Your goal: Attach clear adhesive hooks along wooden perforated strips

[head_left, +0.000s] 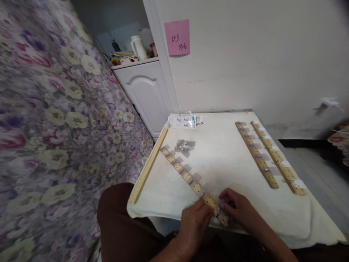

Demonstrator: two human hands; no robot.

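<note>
A narrow wooden strip with drilled holes lies slantwise across the white-covered table, its near end by the front edge. Several small metal clips sit across it along its length. My left hand is closed on the strip's left side close to the near end. On the other side, my right hand has its fingers curled beside the last clips; what is between the fingertips is hidden. A small pile of clear and metal pieces lies beyond the strip.
A bare perforated wooden strip runs along the table's left edge. Two more strips with metal fittings lie at the right, the outer one with white round pieces. Clear packaging is at the back left. A floral curtain hangs left.
</note>
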